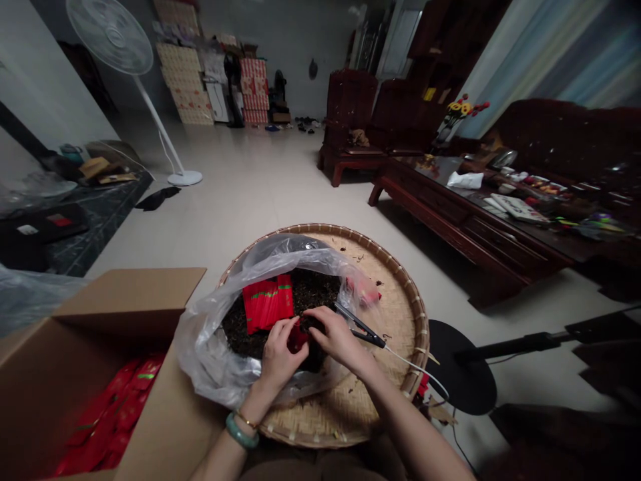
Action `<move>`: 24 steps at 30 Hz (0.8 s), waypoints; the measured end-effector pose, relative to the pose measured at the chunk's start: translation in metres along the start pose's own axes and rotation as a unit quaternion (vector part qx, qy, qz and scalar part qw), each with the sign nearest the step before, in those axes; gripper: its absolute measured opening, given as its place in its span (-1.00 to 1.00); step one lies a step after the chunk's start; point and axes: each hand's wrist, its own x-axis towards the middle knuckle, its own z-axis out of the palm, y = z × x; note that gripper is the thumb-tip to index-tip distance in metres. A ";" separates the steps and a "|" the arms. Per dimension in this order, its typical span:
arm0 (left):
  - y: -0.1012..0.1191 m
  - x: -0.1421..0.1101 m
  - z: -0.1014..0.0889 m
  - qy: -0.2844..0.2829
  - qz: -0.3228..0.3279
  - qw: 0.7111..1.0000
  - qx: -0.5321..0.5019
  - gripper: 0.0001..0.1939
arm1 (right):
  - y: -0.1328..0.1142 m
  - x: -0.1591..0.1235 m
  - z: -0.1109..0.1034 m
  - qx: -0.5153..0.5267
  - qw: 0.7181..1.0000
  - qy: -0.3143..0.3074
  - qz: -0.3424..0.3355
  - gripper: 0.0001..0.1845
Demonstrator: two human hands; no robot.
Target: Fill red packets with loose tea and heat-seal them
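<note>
My left hand point(278, 354) is closed on a small red packet point(297, 339), held just above a heap of dark loose tea leaves point(310, 294). My right hand point(336, 336) is pinched at the mouth of the same packet. The tea lies in an open clear plastic bag point(220, 361) on a round woven bamboo tray point(395, 314). A stack of flat red packets point(268, 302) rests on the tea, just beyond my hands. A black clamp-like tool with a white cord point(361, 327) lies on the tray beside my right hand.
An open cardboard box point(125, 300) at the left holds several red packets point(115, 407). A dark wooden coffee table point(481, 220) with clutter stands at the right, and a black stand base point(463, 371) sits beside the tray. A white floor fan point(113, 33) stands further back.
</note>
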 end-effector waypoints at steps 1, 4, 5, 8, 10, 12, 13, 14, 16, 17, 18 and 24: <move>0.000 0.000 0.000 -0.002 0.002 1.000 0.004 -0.53 | -0.002 0.001 -0.001 -0.025 1.000 0.000 0.000 -0.57; -0.001 0.000 0.000 -0.002 0.008 1.000 0.013 -0.52 | -0.009 0.002 -0.004 -0.075 0.997 -0.015 0.001 -0.64; -0.001 0.000 -0.001 0.000 0.010 1.000 0.014 -0.52 | -0.011 0.003 -0.005 -0.081 0.996 -0.027 -0.001 -0.68; -0.001 -0.001 -0.001 0.000 0.010 1.000 0.012 -0.52 | -0.017 0.000 -0.010 -0.085 0.994 -0.062 -0.024 -0.72; -0.001 -0.001 -0.001 -0.004 0.005 1.000 0.008 -0.51 | -0.021 -0.002 -0.013 -0.096 0.992 -0.073 -0.046 -0.73; -0.001 -0.001 -0.001 -0.007 0.002 1.000 0.006 -0.50 | -0.027 -0.003 -0.015 -0.120 0.988 -0.077 -0.054 -0.73; -0.001 -0.001 0.000 -0.006 0.002 1.000 0.005 -0.50 | -0.029 -0.003 -0.015 -0.133 0.987 -0.077 -0.049 -0.72; 0.000 -0.001 0.000 -0.005 0.004 1.000 0.005 -0.50 | -0.031 -0.002 -0.015 -0.145 0.986 -0.078 -0.040 -0.71; 0.000 -0.001 0.000 -0.002 0.011 1.000 0.006 -0.50 | -0.032 0.000 -0.013 -0.162 0.984 -0.071 -0.015 -0.66; 0.000 -0.001 0.000 -0.001 0.013 1.000 0.007 -0.51 | -0.031 0.001 -0.011 -0.166 0.984 -0.064 -0.005 -0.64; 0.000 -0.001 0.000 0.000 0.014 1.000 0.009 -0.51 | -0.030 0.002 -0.010 -0.165 0.985 -0.058 0.000 -0.63; 0.001 -0.001 -0.001 0.003 0.013 1.000 -0.002 -0.53 | -0.023 -0.002 -0.012 -0.075 0.993 -0.078 -0.040 -0.50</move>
